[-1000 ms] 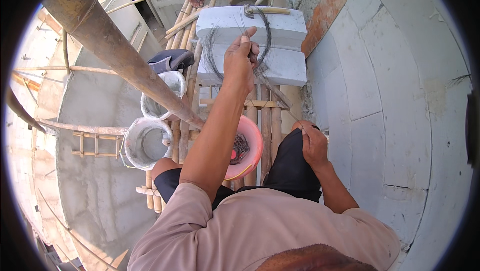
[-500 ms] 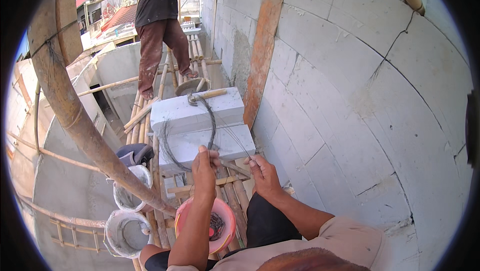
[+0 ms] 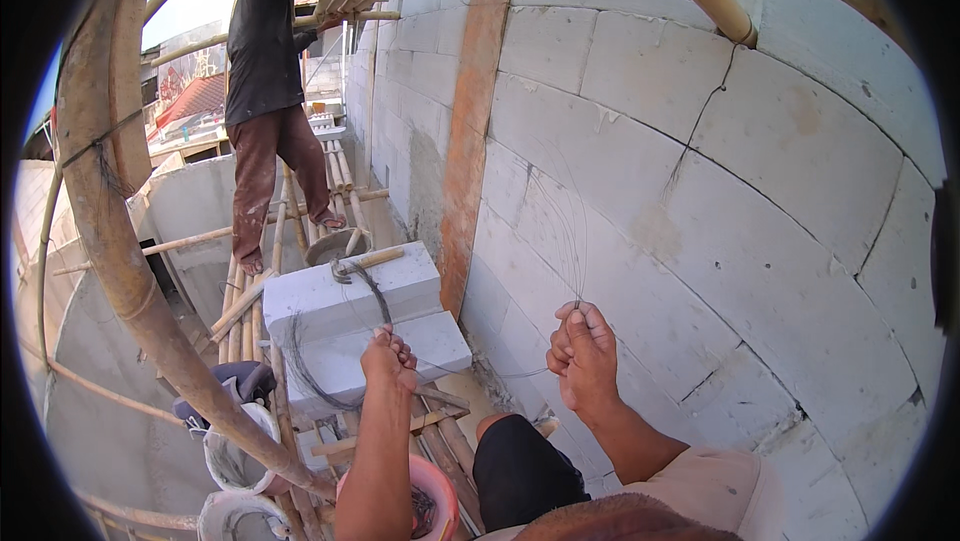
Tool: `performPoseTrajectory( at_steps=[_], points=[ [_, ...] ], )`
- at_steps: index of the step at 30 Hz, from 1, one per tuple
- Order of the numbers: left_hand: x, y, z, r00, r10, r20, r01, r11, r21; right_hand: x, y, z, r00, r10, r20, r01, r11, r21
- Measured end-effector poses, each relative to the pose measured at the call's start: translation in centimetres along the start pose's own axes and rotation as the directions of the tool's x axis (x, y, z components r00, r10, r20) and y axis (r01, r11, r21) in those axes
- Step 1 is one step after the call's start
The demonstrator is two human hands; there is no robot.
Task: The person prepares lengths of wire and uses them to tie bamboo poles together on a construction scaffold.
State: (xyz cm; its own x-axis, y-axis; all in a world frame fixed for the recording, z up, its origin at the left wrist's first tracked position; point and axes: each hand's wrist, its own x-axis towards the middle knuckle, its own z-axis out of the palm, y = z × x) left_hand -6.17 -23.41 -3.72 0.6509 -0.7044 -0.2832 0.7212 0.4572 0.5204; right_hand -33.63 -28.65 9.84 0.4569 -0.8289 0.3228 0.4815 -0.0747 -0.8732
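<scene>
My right hand (image 3: 585, 356) is raised before the block wall, its fingers pinched on a small bundle of thin wires (image 3: 578, 286) that fan upward. Lower and to the left, my left hand (image 3: 388, 359) is closed at the coil of dark wire (image 3: 376, 293); a fine strand stretches from it toward my right hand. The coil lies in a loop over two stacked white blocks (image 3: 290, 291). A hammer (image 3: 375, 259) with a wooden handle rests on the upper block.
Below my left forearm is a pink bucket (image 3: 445, 501). Mortar-smeared buckets (image 3: 222, 456) stand left, behind a thick bamboo pole (image 3: 165, 326). Bamboo poles form the platform. The block wall (image 3: 640, 241) rises at right. Farther along, a person (image 3: 265, 71) stands on the platform, arms raised.
My right hand has risen and moved right, with the wire bundle now pointing up. My left hand has closed and shifted down to the wire coil. The view has tilted up and right.
</scene>
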Motion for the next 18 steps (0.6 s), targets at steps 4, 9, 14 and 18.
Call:
performPoseTrajectory(
  at_steps=[4,9,14,18],
  points=[
    [2.1,3.4,1.3,0.939,0.337,0.072,-0.335,0.941,-0.037,1.1,0.1,-1.6,1.0,-0.008,-0.011,0.006,0.983,-0.181],
    [-4.0,2.3,10.4,0.807,0.371,0.459,-0.453,0.888,0.08,0.7,4.0,2.0,0.985,-0.122,0.122,0.162,0.9,-0.405],
    [-4.9,3.4,11.9,0.794,0.391,0.465,-0.479,0.874,0.083,0.0,9.4,3.4,0.965,-0.106,0.239,0.219,0.829,-0.515],
    [-5.5,2.9,11.5,0.803,0.37,0.468,-0.468,0.877,0.11,-0.7,11.2,3.4,0.965,-0.102,0.242,0.214,0.838,-0.501]
  ],
)
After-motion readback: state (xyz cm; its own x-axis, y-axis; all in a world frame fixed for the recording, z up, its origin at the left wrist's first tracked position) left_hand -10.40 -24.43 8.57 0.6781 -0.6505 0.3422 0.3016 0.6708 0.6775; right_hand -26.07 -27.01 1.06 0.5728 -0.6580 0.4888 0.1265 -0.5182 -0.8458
